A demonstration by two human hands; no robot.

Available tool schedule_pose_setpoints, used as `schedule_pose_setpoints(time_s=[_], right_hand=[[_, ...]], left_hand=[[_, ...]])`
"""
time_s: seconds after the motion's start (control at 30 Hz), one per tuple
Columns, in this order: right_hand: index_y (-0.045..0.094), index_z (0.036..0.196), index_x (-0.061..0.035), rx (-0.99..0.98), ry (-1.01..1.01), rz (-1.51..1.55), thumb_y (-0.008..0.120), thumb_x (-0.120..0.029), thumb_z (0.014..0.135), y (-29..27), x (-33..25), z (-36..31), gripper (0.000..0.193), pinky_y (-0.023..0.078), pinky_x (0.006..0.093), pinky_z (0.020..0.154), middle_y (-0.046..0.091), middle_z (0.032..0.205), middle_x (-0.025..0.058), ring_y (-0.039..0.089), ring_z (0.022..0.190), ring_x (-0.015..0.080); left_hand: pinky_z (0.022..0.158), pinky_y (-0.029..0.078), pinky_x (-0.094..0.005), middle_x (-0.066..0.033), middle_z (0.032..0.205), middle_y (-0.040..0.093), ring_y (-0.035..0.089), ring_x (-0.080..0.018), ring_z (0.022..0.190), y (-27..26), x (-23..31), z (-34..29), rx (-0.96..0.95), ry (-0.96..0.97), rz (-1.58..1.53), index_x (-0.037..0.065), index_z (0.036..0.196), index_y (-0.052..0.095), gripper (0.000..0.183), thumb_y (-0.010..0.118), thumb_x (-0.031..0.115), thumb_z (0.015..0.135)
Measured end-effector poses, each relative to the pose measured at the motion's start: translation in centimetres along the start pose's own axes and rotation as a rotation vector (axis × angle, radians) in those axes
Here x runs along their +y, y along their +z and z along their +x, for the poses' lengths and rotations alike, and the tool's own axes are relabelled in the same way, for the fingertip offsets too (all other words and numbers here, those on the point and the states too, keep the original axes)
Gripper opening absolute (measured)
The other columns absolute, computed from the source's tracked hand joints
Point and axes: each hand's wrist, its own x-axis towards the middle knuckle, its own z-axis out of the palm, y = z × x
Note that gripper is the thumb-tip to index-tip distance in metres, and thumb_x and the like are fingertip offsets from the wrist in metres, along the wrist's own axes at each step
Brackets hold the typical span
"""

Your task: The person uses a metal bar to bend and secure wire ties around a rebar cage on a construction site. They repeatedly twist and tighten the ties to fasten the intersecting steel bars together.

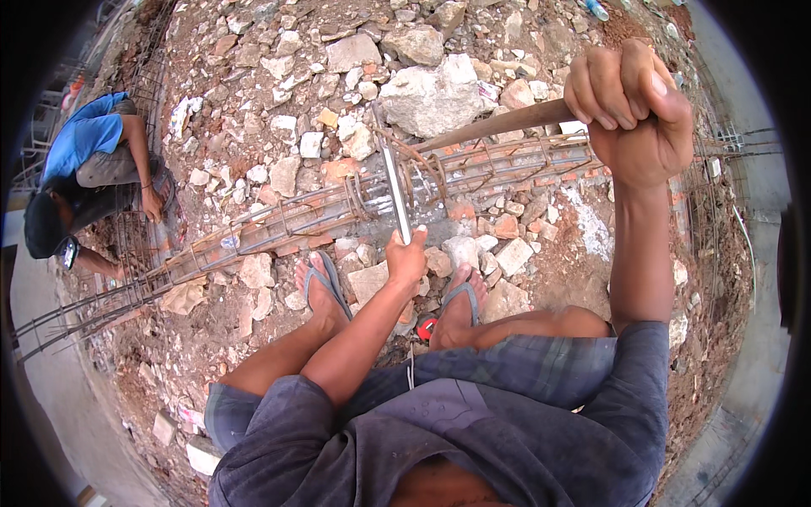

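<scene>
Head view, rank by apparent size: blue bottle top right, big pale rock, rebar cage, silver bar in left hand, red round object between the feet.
1. Rebar cage
2. Big pale rock
3. Silver bar
4. Red round object and blue bottle: too alike to rank.

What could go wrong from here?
The brown shaft in the raised right hand might slip and swing toward the left hand, which grips a shiny metal bar. Flip-flops leave the toes exposed beside broken rubble, so a dropped bar could hurt them. Either ungloved hand might scrape on the rebar cage.
</scene>
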Motion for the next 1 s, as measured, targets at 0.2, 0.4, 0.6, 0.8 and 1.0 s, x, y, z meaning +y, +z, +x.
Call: schedule_pose_setpoints(time_s=[0.2,0.4,0.6,0.8,1.0], right_hand=[[0.039,0.073,-0.0186,0.043,-0.019,0.031,0.051,-0.033,0.098,2.8,0.6,-1.9,0.032,0.032,0.0274,0.057,0.041,0.063,-0.0057,0.035,0.058,0.0088],[0.035,0.07,-0.0172,0.278,0.017,0.078,0.042,-0.025,0.104,-1.8,1.6,2.1,0.036,0.034,0.0272,0.057,0.036,0.062,-0.0037,0.034,0.056,0.0092],[0.035,0.066,-0.0167,0.457,0.096,-0.01,0.051,-0.026,0.1,0.4,4.6,8.9,0.039,0.033,0.0305,0.044,0.033,0.053,-0.0017,0.033,0.045,0.012],[0.056,0.072,-0.0125,0.543,0.151,-0.18,0.058,-0.028,0.095,1.0,7.8,16.5,0.027,0.035,0.0292,0.043,0.042,0.054,-0.0013,0.039,0.044,0.0123],[0.067,0.073,-0.0063,0.624,0.071,-0.501,0.06,-0.03,0.091,0.0,12.8,21.9,0.031,0.041,0.036,0.046,0.054,0.056,0.0045,0.051,0.047,0.0168]], left_hand=[[0.041,0.033,-0.0266,0.0051,0.067,0.044,0.042,-0.0087,0.051,1.8,0.2,-1.4,0.023,-0.072,-0.194,0.013,0.1,0.054,0.023,0.073,0.025,0.098],[0.042,0.034,-0.0267,0.0041,0.069,0.045,0.042,-0.0091,0.051,1.0,1.9,-1.0,-0.085,-0.139,-0.166,0.013,0.101,0.053,0.02,0.071,0.021,0.098],[0.042,0.037,-0.0269,0.0016,0.071,0.047,0.045,-0.009,0.054,-0.1,5.1,-1.0,-0.142,-0.169,-0.178,0.011,0.097,0.048,0.02,0.066,0.018,0.101],[0.043,0.038,-0.0245,0.0013,0.074,0.049,0.046,-0.0082,0.055,-1.8,9.2,0.8,-0.262,-0.202,-0.153,0.008,0.093,0.051,0.019,0.063,0.019,0.103],[0.042,0.037,-0.0229,-0.0013,0.076,0.053,0.046,-0.0073,0.055,-4.6,10.9,1.1,-0.251,-0.118,0.071,0.007,0.092,0.051,0.022,0.066,0.019,0.102]])
